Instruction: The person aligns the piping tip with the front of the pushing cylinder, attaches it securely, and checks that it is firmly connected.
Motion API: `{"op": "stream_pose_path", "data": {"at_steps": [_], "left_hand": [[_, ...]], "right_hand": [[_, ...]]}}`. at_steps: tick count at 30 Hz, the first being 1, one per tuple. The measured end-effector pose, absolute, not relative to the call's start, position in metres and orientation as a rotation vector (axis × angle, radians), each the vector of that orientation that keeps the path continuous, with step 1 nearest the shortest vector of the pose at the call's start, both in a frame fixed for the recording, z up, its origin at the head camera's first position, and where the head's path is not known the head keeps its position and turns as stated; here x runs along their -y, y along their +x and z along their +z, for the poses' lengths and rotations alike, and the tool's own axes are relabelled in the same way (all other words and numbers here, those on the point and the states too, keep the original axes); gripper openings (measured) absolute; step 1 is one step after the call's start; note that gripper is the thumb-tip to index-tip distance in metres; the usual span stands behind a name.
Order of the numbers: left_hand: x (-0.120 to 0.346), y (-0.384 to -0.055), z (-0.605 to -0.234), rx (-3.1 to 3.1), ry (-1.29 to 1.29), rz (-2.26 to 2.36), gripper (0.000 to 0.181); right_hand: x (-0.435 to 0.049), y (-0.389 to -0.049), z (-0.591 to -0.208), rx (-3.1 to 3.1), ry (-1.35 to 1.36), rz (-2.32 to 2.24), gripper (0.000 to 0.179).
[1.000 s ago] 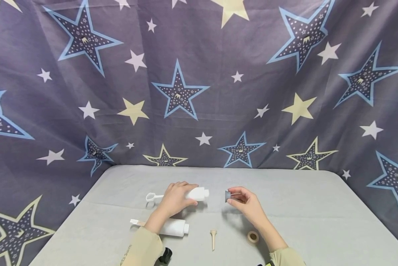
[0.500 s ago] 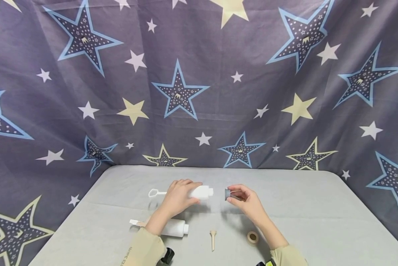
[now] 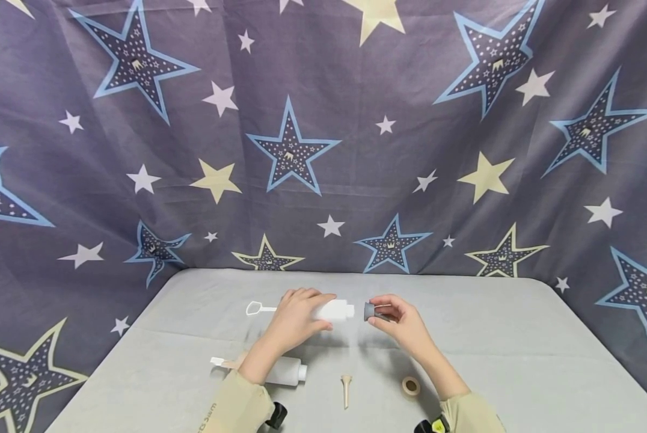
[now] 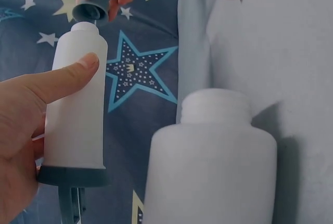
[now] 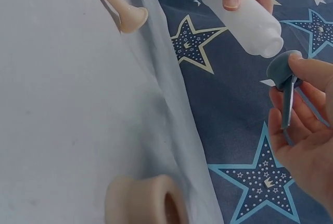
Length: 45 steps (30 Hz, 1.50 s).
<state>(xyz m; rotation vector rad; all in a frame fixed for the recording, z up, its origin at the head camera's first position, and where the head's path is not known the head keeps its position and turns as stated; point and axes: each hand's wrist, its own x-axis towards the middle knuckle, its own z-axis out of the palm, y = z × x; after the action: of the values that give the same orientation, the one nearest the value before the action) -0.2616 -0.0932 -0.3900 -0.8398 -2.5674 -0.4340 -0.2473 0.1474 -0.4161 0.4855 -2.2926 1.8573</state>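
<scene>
My left hand (image 3: 295, 320) grips a white plastic bottle (image 3: 337, 310) held sideways above the table, its neck pointing right. A white loop handle (image 3: 254, 308) sticks out behind that hand in the head view. In the left wrist view the bottle's lower end carries a dark teal piece (image 4: 72, 176) with prongs. My right hand (image 3: 401, 322) pinches a grey-blue cap (image 3: 369, 311) with a thin stem (image 5: 287, 104), its hollow side facing the bottle's neck. A small gap separates cap and neck in the head view.
A second white bottle (image 3: 284, 371) lies on the grey tabletop (image 3: 496, 373) under the left forearm, a pale handle at its far end. In front lie a beige funnel-shaped peg (image 3: 346, 391) and a beige ring (image 3: 410, 386). A star-patterned curtain (image 3: 323, 150) hangs behind.
My left hand has moved right and slightly up with the bottle, narrowing the gap to the cap. My right hand has risen a little with the cap.
</scene>
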Motion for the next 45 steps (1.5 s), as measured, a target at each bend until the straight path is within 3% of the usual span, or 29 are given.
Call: {"op": "stream_pose_path", "data": {"at_steps": [45], "left_hand": [[0.082,-0.251,-0.379,2.499,-0.885,-0.352,0.055]], "right_hand": [[-0.131,-0.221,-0.380,2.325,0.586,1.752,0.031]]}}
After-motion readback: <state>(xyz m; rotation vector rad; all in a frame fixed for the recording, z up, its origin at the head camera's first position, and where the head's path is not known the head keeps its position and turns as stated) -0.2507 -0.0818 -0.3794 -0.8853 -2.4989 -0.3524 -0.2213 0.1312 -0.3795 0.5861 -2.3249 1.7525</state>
